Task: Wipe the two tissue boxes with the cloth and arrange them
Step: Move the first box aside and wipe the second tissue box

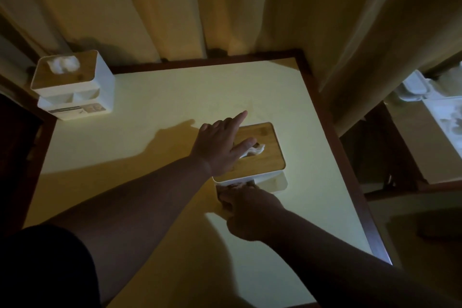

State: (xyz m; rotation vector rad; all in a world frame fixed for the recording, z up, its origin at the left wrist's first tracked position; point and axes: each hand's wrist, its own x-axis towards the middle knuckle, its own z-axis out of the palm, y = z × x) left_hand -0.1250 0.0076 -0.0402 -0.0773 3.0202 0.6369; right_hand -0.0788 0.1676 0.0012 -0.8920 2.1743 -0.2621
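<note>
Both hands are set on the near tissue box [260, 150], toward 3 o'clock on the desk [150, 112]. Its bamboo lid is pressed by the left hand [220, 147], fingers straight and spread. Its front wall is met by the right hand [247, 210], fingers curled; any cloth there cannot be told. At 10 o'clock the second tissue box [72, 82] is seen, before curtains [162, 7].

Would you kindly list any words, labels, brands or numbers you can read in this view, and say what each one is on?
No text is readable.
Label on the front of the far tissue box: a pale sticker with dark bands and a small picture, too small and blurred to read.
Near tissue box, under the left hand: no print visible on its wooden lid or white side.
Table and curtains: no markings seen.
</note>
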